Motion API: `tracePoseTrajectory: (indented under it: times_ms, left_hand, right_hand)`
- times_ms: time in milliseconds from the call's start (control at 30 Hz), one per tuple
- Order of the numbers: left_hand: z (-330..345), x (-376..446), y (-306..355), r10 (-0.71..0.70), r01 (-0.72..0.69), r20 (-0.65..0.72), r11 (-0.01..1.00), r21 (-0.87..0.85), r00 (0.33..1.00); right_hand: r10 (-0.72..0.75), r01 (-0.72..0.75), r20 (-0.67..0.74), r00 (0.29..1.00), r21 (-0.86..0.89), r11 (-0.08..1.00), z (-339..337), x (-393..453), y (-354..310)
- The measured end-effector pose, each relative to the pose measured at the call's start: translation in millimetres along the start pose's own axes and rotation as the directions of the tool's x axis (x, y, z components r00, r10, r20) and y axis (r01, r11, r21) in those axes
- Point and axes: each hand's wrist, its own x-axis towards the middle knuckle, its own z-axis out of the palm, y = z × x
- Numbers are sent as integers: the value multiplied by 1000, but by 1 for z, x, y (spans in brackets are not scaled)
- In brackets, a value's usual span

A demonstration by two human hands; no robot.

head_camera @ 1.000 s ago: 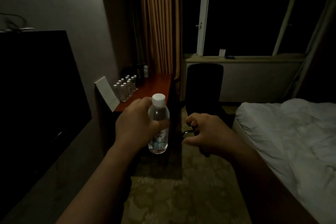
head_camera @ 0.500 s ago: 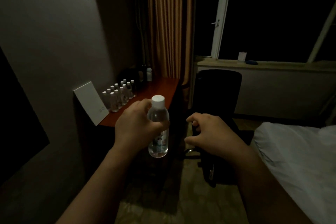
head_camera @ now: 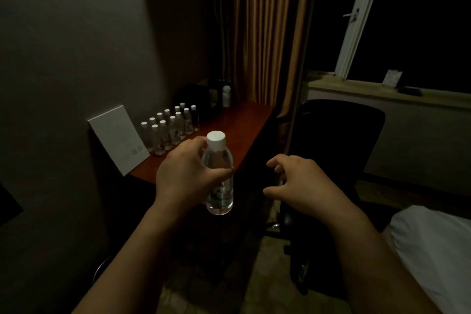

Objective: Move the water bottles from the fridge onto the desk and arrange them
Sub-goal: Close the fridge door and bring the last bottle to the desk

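My left hand (head_camera: 186,176) grips a clear water bottle (head_camera: 218,173) with a white cap, upright in the air just short of the desk's near edge. My right hand (head_camera: 300,181) hovers beside it with fingers curled apart, holding nothing. The reddish wooden desk (head_camera: 237,130) runs along the left wall. Several white-capped water bottles (head_camera: 170,127) stand on it in two rows close to the wall.
A white card (head_camera: 118,139) leans against the wall at the desk's near end. Dark objects and a small white bottle (head_camera: 226,94) sit at the desk's far end by the curtain (head_camera: 265,33). A black office chair (head_camera: 334,150) stands right of the desk; a bed corner (head_camera: 438,250) lies at lower right.
The view has closed in on the desk, which now looks larger and nearer. The television has slid out of view on the left. My left hand still holds the bottle; my right fingers have spread slightly.
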Motion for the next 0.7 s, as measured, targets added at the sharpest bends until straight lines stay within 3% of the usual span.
tracePoseTrajectory:
  times_ms: [300,700]
  left_hand:
    - [75,116,-63,-41,43,-56,999,34,998]
    - [127,324,-171,-101,109,-64,983,146,993]
  right_hand:
    - [-87,90,65,994,-49,995,26,163,20]
    - [-214,222,93,972,-89,971,45,424,-13]
